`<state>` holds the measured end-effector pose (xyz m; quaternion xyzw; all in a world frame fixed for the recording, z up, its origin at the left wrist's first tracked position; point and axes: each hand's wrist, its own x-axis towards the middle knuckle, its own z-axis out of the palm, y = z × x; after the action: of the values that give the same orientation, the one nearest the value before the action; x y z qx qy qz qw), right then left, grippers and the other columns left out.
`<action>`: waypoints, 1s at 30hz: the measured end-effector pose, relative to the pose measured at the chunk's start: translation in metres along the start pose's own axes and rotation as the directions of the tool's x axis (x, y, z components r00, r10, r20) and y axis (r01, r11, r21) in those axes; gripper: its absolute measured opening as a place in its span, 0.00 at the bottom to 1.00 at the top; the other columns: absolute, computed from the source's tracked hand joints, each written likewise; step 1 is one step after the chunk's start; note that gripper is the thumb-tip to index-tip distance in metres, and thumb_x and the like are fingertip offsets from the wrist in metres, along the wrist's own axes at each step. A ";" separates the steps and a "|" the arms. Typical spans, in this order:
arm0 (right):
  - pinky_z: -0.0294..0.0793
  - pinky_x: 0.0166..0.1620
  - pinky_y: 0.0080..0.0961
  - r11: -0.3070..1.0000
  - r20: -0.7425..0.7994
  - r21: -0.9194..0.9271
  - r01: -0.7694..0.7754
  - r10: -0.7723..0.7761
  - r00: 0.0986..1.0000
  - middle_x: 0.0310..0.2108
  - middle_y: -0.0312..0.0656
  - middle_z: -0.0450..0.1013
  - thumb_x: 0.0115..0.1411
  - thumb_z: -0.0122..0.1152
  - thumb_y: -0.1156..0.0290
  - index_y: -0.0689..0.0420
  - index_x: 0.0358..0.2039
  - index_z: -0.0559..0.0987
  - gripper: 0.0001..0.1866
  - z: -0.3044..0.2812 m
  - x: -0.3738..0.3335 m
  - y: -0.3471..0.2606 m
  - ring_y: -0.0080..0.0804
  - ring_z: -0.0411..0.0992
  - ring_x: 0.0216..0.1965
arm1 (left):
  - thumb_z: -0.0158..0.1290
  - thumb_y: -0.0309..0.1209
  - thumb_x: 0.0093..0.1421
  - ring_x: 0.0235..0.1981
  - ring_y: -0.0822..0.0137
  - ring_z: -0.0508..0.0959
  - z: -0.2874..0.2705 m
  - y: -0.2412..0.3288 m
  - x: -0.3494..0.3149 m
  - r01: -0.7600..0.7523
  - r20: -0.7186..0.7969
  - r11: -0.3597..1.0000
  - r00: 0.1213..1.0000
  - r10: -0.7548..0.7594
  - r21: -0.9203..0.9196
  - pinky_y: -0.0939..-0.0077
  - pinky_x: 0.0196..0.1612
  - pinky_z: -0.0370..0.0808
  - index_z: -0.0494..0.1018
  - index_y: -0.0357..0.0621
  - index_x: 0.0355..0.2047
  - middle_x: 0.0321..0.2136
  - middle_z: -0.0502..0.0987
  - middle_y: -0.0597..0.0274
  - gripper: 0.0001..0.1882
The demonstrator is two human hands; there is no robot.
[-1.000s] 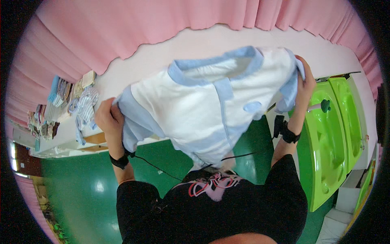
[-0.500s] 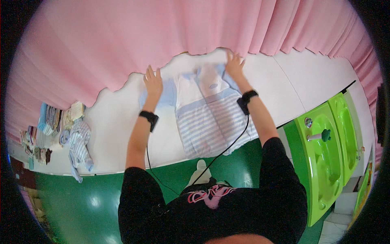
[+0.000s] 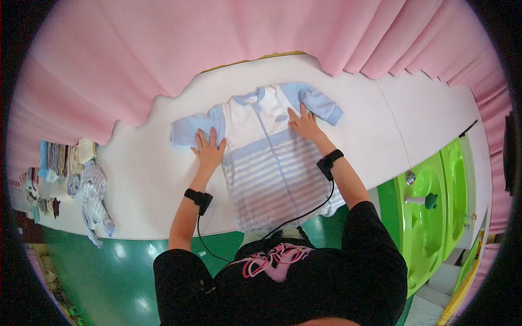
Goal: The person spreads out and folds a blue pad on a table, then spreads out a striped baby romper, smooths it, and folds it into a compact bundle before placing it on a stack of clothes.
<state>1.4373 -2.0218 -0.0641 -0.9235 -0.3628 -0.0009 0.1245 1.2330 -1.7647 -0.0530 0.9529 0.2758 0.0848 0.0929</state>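
The baby suit (image 3: 272, 157) lay spread flat on the white table (image 3: 147, 179), front up. The left hand (image 3: 208, 149) and right hand (image 3: 305, 124) pressed on it, palms open, gripping nothing. Folded clothes (image 3: 70, 174) lay well apart at the table's left end.

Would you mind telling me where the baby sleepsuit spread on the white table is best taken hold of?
Probably at the shoulders of the baby sleepsuit, from the near side: it lies flat, sleeves spread, and the left hand and right hand already rest flat there.
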 end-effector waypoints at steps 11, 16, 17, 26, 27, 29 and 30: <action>0.36 0.49 0.58 0.989 0.173 -0.009 -0.147 0.147 0.974 0.55 0.53 0.38 0.52 0.34 0.49 0.36 0.52 0.51 0.25 0.000 0.096 -0.006 0.65 0.43 0.51 | 0.31 0.54 0.52 0.55 0.48 0.39 0.021 -0.015 0.106 0.099 0.077 0.995 0.992 -0.099 0.004 0.41 0.49 0.42 0.45 0.57 0.54 0.54 0.38 0.46 0.31; 0.35 0.49 0.59 0.988 0.161 -0.030 -0.153 0.155 0.975 0.55 0.52 0.37 0.53 0.31 0.49 0.37 0.53 0.51 0.26 -0.001 0.123 -0.005 0.63 0.41 0.52 | 0.32 0.57 0.50 0.56 0.51 0.35 0.016 -0.007 0.125 0.233 0.184 0.971 0.958 -0.219 -0.059 0.42 0.50 0.35 0.43 0.60 0.54 0.55 0.35 0.48 0.33; 0.36 0.48 0.59 0.987 0.146 -0.058 -0.151 0.158 0.977 0.55 0.51 0.37 0.53 0.31 0.49 0.38 0.53 0.51 0.26 -0.001 0.127 -0.005 0.63 0.41 0.52 | 0.32 0.57 0.50 0.56 0.51 0.35 0.016 -0.007 0.127 0.242 0.194 0.969 0.954 -0.228 -0.054 0.42 0.50 0.35 0.43 0.60 0.54 0.55 0.35 0.48 0.33; 0.35 0.48 0.60 0.991 0.090 -0.036 -0.130 0.133 0.987 0.55 0.52 0.37 0.52 0.32 0.48 0.36 0.52 0.52 0.26 0.004 0.126 0.003 0.65 0.39 0.52 | 0.31 0.61 0.48 0.56 0.53 0.33 0.009 0.005 0.130 0.255 0.242 0.964 0.942 -0.232 -0.069 0.42 0.49 0.32 0.43 0.59 0.54 0.55 0.33 0.50 0.36; 0.35 0.48 0.60 0.992 0.082 -0.026 -0.121 0.122 0.989 0.55 0.52 0.36 0.52 0.34 0.48 0.36 0.52 0.52 0.26 0.002 0.124 0.001 0.66 0.38 0.51 | 0.31 0.61 0.48 0.56 0.52 0.33 0.014 0.001 0.130 0.264 0.189 0.962 0.951 -0.246 -0.074 0.42 0.49 0.32 0.44 0.59 0.54 0.55 0.34 0.50 0.36; 0.36 0.48 0.60 0.996 0.112 -0.023 -0.092 0.094 0.989 0.55 0.51 0.36 0.51 0.36 0.49 0.36 0.52 0.53 0.26 -0.001 0.114 0.000 0.64 0.39 0.52 | 0.31 0.60 0.48 0.56 0.52 0.34 0.022 -0.006 0.127 0.272 0.139 0.958 0.956 -0.259 -0.086 0.42 0.49 0.32 0.44 0.58 0.54 0.55 0.34 0.49 0.36; 0.37 0.49 0.59 0.998 0.146 -0.014 -0.065 0.067 0.987 0.55 0.51 0.37 0.51 0.38 0.50 0.36 0.52 0.53 0.26 -0.001 0.106 0.000 0.62 0.39 0.53 | 0.31 0.60 0.48 0.56 0.53 0.36 0.026 -0.008 0.122 0.250 0.087 0.967 0.965 -0.246 -0.046 0.41 0.49 0.33 0.45 0.58 0.54 0.55 0.36 0.51 0.35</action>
<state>1.5157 -1.9513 -0.0535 -0.9332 -0.3401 0.0693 0.0932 1.3362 -1.6948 -0.0662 0.9106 0.3864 0.0418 0.1409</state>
